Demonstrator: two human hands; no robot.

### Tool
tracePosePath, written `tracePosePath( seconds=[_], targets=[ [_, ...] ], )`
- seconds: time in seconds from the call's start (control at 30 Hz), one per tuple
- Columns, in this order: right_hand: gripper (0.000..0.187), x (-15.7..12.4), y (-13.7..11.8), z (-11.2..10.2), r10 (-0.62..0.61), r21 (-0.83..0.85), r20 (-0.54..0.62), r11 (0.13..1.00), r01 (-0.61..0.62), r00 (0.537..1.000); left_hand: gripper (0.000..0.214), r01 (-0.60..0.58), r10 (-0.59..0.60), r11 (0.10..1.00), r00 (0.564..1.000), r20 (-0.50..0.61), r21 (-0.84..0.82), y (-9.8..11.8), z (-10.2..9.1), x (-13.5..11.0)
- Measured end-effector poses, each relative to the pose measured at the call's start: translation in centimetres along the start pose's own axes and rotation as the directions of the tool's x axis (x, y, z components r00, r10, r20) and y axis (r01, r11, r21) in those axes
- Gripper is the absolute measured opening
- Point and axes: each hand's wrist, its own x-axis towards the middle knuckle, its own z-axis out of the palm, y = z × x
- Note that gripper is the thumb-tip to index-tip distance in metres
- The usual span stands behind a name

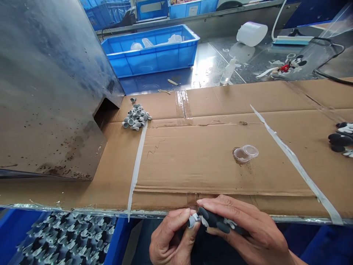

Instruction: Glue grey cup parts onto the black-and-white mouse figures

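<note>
Just past the table's near edge, my left hand [171,237] pinches a small grey cup-shaped piece [191,222] between thumb and fingertips. My right hand [252,229] is closed around a black-and-white toy figurine [211,218] with rounded black parts, lying sideways in its grip. The grey piece meets the figurine's left end; whether they are joined I cannot tell. More of the grey pieces lie in a heap [137,117] at the far left of the cardboard. A small clear lidded cup [242,155] sits open beyond my right hand.
A large metal box [55,92] stands at left on the cardboard [190,165]. Below it, a blue crate [112,244] holds many grey-and-black pieces. Other figurines [342,140] lie at right. Behind are a blue bin [157,59], a clear bottle [228,71] and a Mickey figurine [292,65].
</note>
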Motion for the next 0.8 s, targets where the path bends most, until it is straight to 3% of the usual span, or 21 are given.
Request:
tracePosePath(
  seconds=[0.8],
  targets=[
    [0.019, 0.62, 0.01, 0.43, -0.044, 0.033, -0.035, 0.998, 0.045, 0.998, 0.017, 0.017, -0.017, 0.999, 1.000, 0.009, -0.031, -0.22, 0.02, 0.08]
  ],
)
